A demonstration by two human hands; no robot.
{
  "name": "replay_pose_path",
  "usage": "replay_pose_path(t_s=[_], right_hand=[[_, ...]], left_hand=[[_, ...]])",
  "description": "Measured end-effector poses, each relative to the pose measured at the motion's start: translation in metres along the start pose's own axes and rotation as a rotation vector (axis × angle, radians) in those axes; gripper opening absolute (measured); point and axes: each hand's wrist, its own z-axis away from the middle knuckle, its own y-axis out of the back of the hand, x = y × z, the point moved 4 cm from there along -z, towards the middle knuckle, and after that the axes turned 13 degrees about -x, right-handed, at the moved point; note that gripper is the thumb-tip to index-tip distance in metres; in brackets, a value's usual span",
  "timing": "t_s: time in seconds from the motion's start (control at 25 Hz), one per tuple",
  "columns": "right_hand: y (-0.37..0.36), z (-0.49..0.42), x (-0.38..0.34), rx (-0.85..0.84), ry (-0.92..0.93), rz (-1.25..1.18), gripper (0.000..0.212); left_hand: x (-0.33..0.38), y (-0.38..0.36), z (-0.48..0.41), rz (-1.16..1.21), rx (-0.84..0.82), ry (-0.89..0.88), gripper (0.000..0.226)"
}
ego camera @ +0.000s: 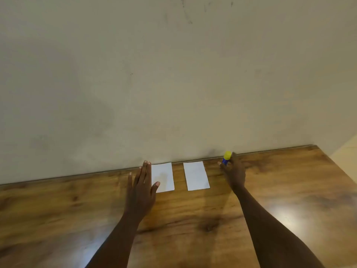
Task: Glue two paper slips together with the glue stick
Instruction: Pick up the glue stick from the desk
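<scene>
Low in the frame, right of centre, the right hand (234,175) has its grip curled round the blue glue stick with a yellow cap (226,158), which is upright and capped at the back of the brown wooden counter (193,219) — likely ready for lifting. The left hand (142,190) is spread flat, its thumb over the left white rectangular paper slip (164,175), perhaps to steady it; contact is unclear. The right white paper slip (196,176) lies near it, apart. A pale wall (173,74) close behind leaves little room beyond.

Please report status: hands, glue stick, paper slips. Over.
Left hand open, flat, thumb over edge of left slip. Right hand grips glue stick, yellow cap on. Right slip lies apart, untouched. Nothing in the way.
</scene>
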Motion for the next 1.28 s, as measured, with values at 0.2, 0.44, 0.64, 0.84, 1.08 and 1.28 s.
replay_pose_path(t_s=[0.2,0.44,0.64,0.84,1.08,1.28], right_hand=[[0.000,-0.004,-0.010,-0.007,-0.018,0.042,0.014],[0.003,0.016,-0.113,-0.021,0.288,0.005,0.020],[0.011,0.056,-0.208,-0.018,0.511,-0.055,0.019],[0.017,0.096,-0.277,-0.009,0.656,-0.086,0.018],[0.014,0.129,-0.311,-0.093,0.807,0.022,0.024],[0.020,0.134,-0.316,-0.292,0.704,-0.233,0.023]], left_hand=[[-0.004,0.016,-0.005,-0.053,0.089,0.018,0.071],[0.013,0.081,-0.009,0.122,0.097,-0.018,0.046],[0.036,0.166,0.028,0.428,0.320,-0.158,0.036],[0.055,0.231,0.059,0.991,0.517,-0.156,0.031],[0.072,0.263,0.075,1.192,0.524,-0.176,0.026],[0.075,0.271,0.082,1.433,0.349,-0.250,0.019]])
